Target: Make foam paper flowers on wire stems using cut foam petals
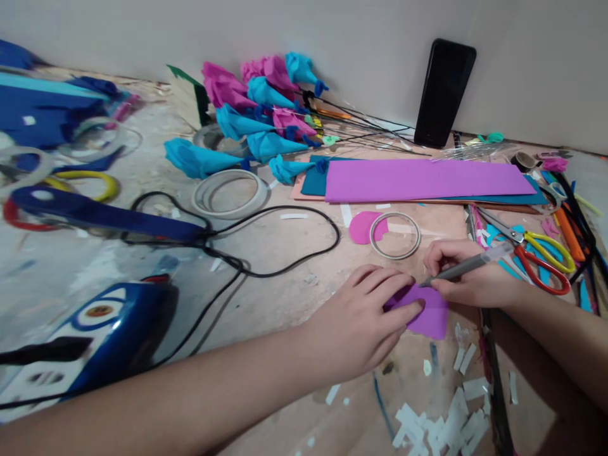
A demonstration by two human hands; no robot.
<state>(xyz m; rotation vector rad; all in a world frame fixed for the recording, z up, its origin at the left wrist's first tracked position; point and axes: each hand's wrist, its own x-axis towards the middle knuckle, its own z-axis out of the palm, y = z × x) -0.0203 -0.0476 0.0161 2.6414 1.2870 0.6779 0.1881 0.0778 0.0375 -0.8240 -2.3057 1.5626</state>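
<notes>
The purple paper (pixel 430 320) lies on the worktop (pixel 285 307), in front of the person and between the two hands. The left hand (pixel 365 320) is spread flat with its fingers on the paper's left part, pressing rather than grasping. The right hand (pixel 484 288) is closed around a grey pen (pixel 468 265), its tip at the paper's upper edge, just beside the left fingers; the paper extends below and to the left of this hand. A thin ring (pixel 395 257) lies just beyond the paper, partly over a pink piece (pixel 360 229). Scissors (pixel 516 236) rest near the right hand, on its far side.
</notes>
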